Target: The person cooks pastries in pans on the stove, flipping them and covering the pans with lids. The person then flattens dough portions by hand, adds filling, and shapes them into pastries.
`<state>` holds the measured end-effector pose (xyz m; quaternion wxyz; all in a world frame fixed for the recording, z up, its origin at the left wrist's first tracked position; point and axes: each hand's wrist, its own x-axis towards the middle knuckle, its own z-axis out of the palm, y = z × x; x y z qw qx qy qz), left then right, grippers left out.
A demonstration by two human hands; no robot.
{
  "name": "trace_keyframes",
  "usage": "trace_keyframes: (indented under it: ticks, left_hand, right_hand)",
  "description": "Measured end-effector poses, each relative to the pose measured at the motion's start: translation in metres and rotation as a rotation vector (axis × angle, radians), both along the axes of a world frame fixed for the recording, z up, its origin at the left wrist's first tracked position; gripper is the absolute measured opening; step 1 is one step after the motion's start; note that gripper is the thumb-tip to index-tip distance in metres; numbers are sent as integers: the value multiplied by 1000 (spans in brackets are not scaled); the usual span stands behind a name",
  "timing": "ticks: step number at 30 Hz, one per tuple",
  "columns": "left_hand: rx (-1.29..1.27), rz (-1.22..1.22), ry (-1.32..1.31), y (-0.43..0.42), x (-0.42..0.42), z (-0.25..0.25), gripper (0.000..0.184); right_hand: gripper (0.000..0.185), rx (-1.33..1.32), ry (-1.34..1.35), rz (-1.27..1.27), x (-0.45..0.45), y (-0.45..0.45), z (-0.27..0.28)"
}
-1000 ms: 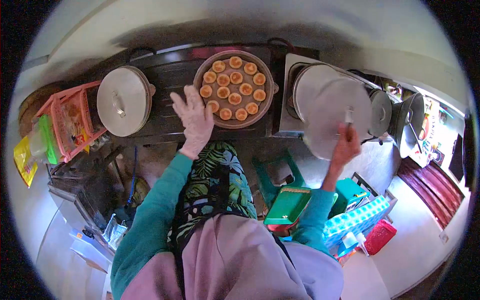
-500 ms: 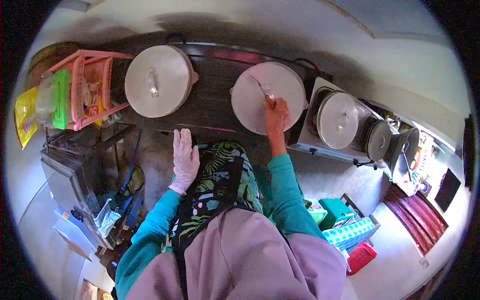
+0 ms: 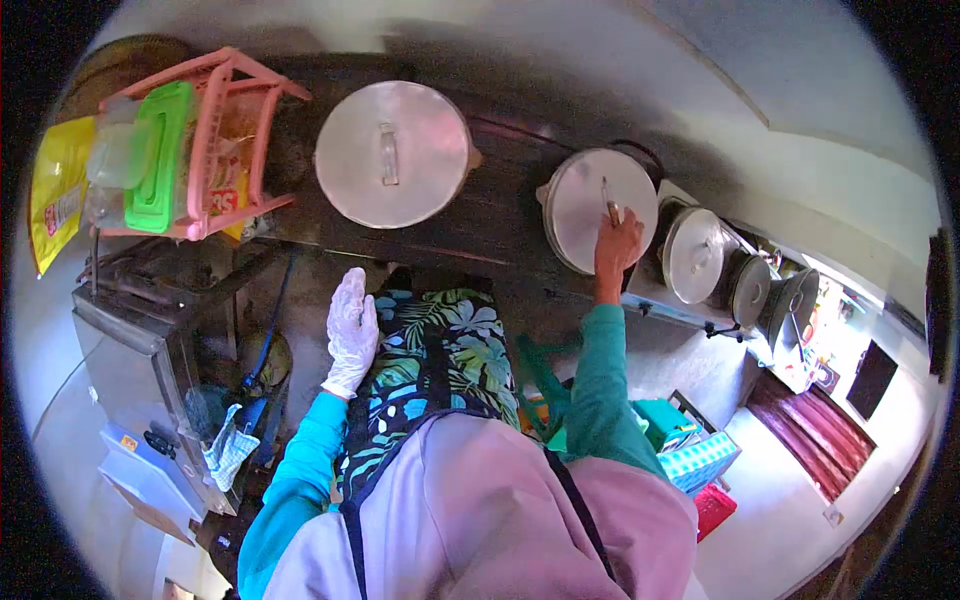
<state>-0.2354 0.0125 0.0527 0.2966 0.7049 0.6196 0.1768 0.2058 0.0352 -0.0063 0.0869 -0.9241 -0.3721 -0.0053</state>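
Note:
My right hand (image 3: 619,245), bare, is closed around what looks like a small knife (image 3: 610,203) with a brown handle. Its thin blade points away from me, over the round metal lid (image 3: 575,215) of the right-hand pot. Whether the knife touches this lid I cannot tell. My left hand (image 3: 352,335) wears a thin white glove and hovers in front of the counter, fingers stretched out, holding nothing. Beyond it, at the back, stands another pot with a large metal lid (image 3: 350,160) and a strap handle.
A pink rack (image 3: 215,140) with a green-lidded box (image 3: 160,155) and a yellow packet (image 3: 62,195) stands at left. To the right is a stove with a lidded pot (image 3: 692,255) and several dark pans. Below lie a red basket (image 3: 714,510) and a checked box (image 3: 700,463).
The view has turned left, so pots and rack sit further right. My right hand, still gripping the knife, has moved toward the right side of the lid. My left hand stays open.

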Motion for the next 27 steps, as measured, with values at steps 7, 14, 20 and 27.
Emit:
trace_keyframes:
  ticks: [7,14,20,27]
  left_hand:
    - [-89,53,-63,6,-21,-7,35]
    - [-141,150,-127,11,-50,2,37]
    - [-150,165,-100,14,-62,3,36]
    - [-130,206,9,32,-40,-12,37]
  right_hand:
    - [33,94,447,538,-217,131,-3]
    - [26,82,464,575,-279,146,-14]
    - [26,-17,323,266,-149,75,32]
    - [28,-273,-246,147,139,-66,24]
